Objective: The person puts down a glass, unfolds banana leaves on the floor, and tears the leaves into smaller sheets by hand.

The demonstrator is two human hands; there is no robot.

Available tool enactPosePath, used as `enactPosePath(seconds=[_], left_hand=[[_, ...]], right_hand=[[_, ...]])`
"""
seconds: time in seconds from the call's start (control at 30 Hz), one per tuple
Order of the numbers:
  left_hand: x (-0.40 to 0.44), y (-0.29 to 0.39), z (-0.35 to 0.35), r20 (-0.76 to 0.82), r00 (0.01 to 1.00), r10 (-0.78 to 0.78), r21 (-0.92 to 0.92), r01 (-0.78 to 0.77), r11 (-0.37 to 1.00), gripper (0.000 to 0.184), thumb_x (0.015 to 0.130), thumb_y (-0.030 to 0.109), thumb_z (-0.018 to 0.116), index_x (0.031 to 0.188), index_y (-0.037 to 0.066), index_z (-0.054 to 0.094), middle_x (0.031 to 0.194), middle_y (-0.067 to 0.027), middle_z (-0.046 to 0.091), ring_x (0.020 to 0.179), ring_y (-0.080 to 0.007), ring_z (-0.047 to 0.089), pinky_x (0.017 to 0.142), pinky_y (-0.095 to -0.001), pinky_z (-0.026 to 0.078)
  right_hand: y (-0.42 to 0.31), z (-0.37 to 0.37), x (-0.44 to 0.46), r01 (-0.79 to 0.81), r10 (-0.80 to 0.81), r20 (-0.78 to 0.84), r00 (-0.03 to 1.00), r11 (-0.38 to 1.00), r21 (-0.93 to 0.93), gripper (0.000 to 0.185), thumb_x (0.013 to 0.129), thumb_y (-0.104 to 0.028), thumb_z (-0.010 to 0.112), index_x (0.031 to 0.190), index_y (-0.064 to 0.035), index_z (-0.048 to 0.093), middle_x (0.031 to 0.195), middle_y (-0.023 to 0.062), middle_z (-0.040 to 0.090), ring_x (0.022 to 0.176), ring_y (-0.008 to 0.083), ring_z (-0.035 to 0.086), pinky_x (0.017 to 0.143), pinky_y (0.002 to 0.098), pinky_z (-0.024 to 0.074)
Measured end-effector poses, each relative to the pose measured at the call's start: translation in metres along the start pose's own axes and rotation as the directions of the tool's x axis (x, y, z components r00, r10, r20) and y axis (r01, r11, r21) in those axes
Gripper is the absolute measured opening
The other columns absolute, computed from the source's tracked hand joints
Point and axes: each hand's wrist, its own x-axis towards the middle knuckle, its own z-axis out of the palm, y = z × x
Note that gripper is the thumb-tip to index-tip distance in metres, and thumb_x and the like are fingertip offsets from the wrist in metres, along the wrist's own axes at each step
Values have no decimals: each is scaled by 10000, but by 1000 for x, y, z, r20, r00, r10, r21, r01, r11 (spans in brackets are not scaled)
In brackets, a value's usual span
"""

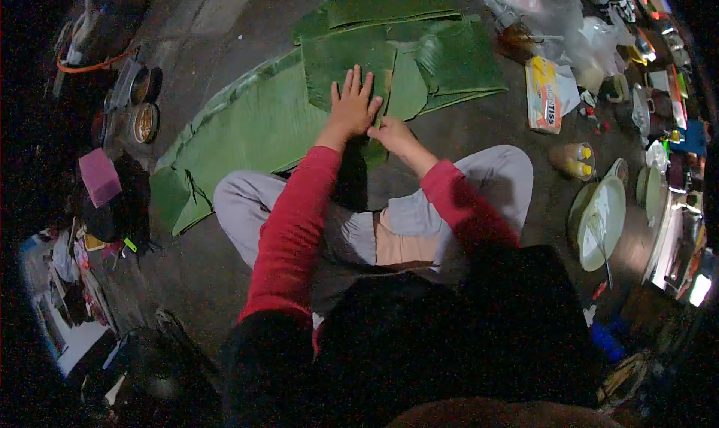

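Large green banana leaves lie spread on the dark floor in front of my crossed legs. My left hand presses flat, fingers spread, on a cut banana leaf piece that rests over a longer banana leaf. Close beside the left thumb, my right hand is closed in a pinch at the near right edge of that upper piece. Its fingertips seem to grip the leaf edge; whether they hold anything more is hidden. Folded leaf pieces lie just beyond, to the right.
To the right are a yellow-and-white Montiss pack, clear plastic bags, a container with yellow-capped bottles and a pale green bowl with a utensil. Leftward stand a small bowl and a pink block.
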Motion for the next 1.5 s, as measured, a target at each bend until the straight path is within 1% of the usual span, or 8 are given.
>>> enactPosePath(seconds=[0.1, 0.17, 0.37, 0.7, 0.9, 1.1, 1.27, 1.5], left_hand=[[-3, -2, 12, -76, 997, 24, 45, -20, 999, 555, 897, 410, 352, 1374, 140, 261, 1454, -133, 120, 1343, -286, 113, 1035, -548, 84], [-6, -2, 12, -81, 997, 20, 30, -18, 999, 561, 896, 424, 344, 1382, 158, 250, 1461, -124, 98, 1348, -282, 92, 1036, -550, 60], [-4, -1, 15, -97, 995, 21, 81, -13, 997, 537, 884, 416, 368, 1375, 223, 270, 1460, -113, 119, 1344, -280, 117, 1029, -558, 71], [-3, -3, 17, -99, 995, 30, 89, -21, 996, 541, 882, 419, 367, 1374, 215, 273, 1459, -114, 121, 1342, -282, 123, 1030, -556, 73], [0, -14, 17, -75, 996, 50, 62, -46, 997, 618, 846, 472, 420, 1375, 191, 269, 1456, -146, 100, 1342, -300, 113, 1021, -574, 92], [17, -47, -26, -187, 945, -269, -112, 252, 961, 788, 740, 382, 640, 1368, 124, 241, 1395, -227, 196, 1290, -373, 200, 1010, -540, 193], [29, -72, -54, 91, 805, -586, -42, 591, 805, 752, 712, 265, 691, 1317, 52, 297, 1297, -214, 370, 1147, -353, 413, 895, -408, 386], [44, -91, -58, -76, 886, -458, -467, 374, 801, 336, 771, 233, 620, 995, -13, 574, 856, -188, 606, 797, -320, 596, 700, -383, 459]], right_hand=[[10, 1, -8, -39, 12, 120, 993, 975, 220, 236, 801, -199, 547, 778, 33, 584, 757, 182, 624, 730, 327, 604, 662, 411, 463], [-6, -9, -16, -68, 57, 125, 991, 994, 89, 201, 811, -216, 546, 804, -23, 598, 641, 74, 577, 619, 213, 569, 583, 333, 449], [0, -14, -4, 213, -213, 34, 977, 926, -312, 199, 815, -203, 513, 786, -28, 603, 727, 119, 622, 644, 291, 588, 600, 383, 452], [31, -52, 0, 156, -125, 272, 954, 983, -96, 286, 801, -303, 530, 783, -31, 616, 697, 129, 613, 588, 284, 572, 573, 377, 445], [2, -136, -19, -16, 78, 68, 995, 771, -637, 273, 752, -289, 585, 852, -39, 629, 845, 181, 626, 784, 362, 597, 684, 453, 468], [17, -141, -13, 32, -76, -76, 994, 884, -466, 329, 739, -221, 627, 1026, -77, 554, 881, 115, 626, 813, 297, 598, 708, 396, 467], [12, -115, 6, 125, -161, -129, 978, 961, -246, 298, 753, -219, 626, 1014, -90, 566, 778, 94, 621, 696, 241, 600, 629, 348, 467], [13, -116, 6, 207, -223, -151, 963, 972, -115, 221, 763, -206, 620, 929, -62, 595, 711, 94, 615, 601, 207, 578, 573, 327, 461]])
